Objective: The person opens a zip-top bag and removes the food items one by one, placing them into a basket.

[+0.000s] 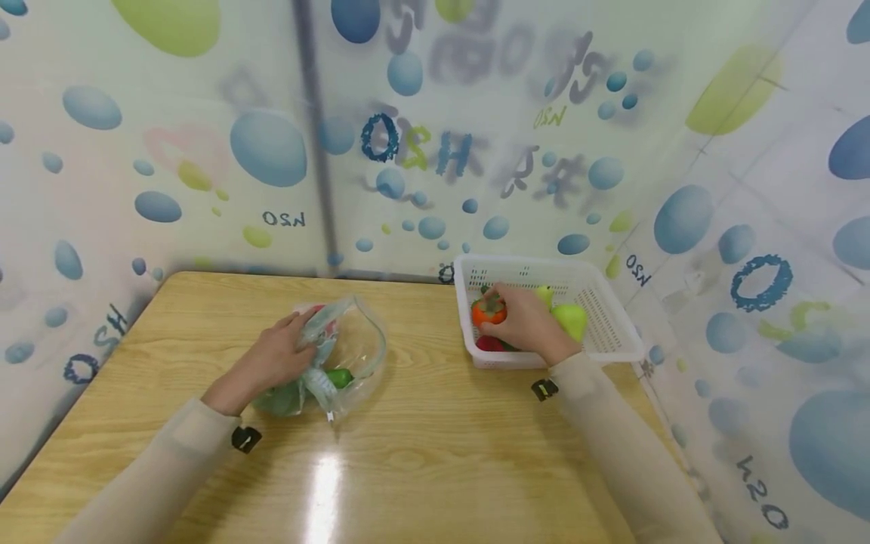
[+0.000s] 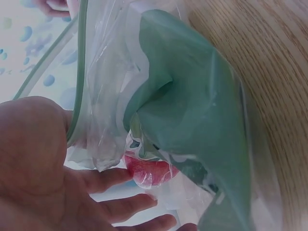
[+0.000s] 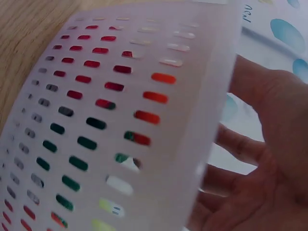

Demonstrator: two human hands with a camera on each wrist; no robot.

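Observation:
My left hand [image 1: 275, 355] holds the side of a clear zip bag [image 1: 370, 332] at its mouth; in the left wrist view the thumb goes behind the green-edged rim while the fingers spread along the bag. A green pepper [image 1: 338, 378] shows inside, and a red round fruit [image 2: 151, 171] lies near my fingertips. At the right, my right hand [image 1: 526, 321] reaches into a white perforated basket [image 1: 618, 340] and grips an orange persimmon [image 1: 488, 311] between thumb and fingers. The basket wall hides most of the fruit in the right wrist view.
Beside my right hand in the basket are a green pear [image 1: 571, 321], another yellow-green fruit [image 1: 545, 295] and a red item [image 1: 489, 344]. The basket stands at the back right of the wooden table [image 1: 421, 453], close to a patterned wall [image 1: 435, 196].

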